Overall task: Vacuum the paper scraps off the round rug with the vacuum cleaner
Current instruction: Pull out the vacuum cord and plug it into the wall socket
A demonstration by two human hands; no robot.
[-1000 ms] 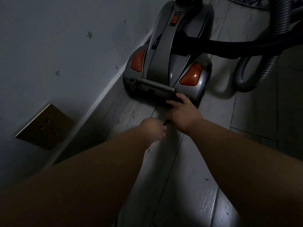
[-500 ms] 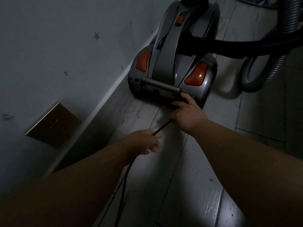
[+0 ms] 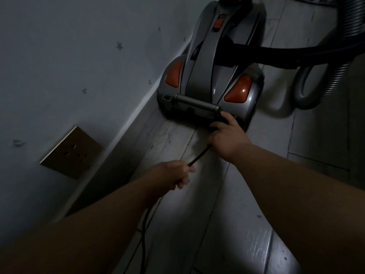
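Across the bottom of the frame two bare forearms reach up from the lower corners over a pale plank floor (image 3: pixel 227 214). At centre the left hand (image 3: pixel 175 173) is closed in a fist round a black power cord (image 3: pixel 199 156). The slack drops from the fist toward the bottom edge, and the taut part runs up and right to the right hand (image 3: pixel 227 135). That hand lies knuckles up against the rear of the vacuum cleaner (image 3: pixel 207 76), fingers bent below its grey bar handle. The cord vanishes under the palm, and whether the fingers pinch it cannot be told.

At middle left a brass-coloured wall socket (image 3: pixel 72 152) sits low on the grey wall (image 3: pixel 69 56), just above the skirting board (image 3: pixel 122 155).

Upper centre, the vacuum cleaner stands on the floor, its left side just beside the skirting. It has a grey body, two orange panels at the rear and an orange button farther up; any lettering is too dim to read. A black tube (image 3: pixel 286 54) crosses from its middle toward the right edge, and a grey ribbed hose (image 3: pixel 308 95) loops beside it at upper right. A small star sticker (image 3: pixel 119 46) marks the wall at upper left.
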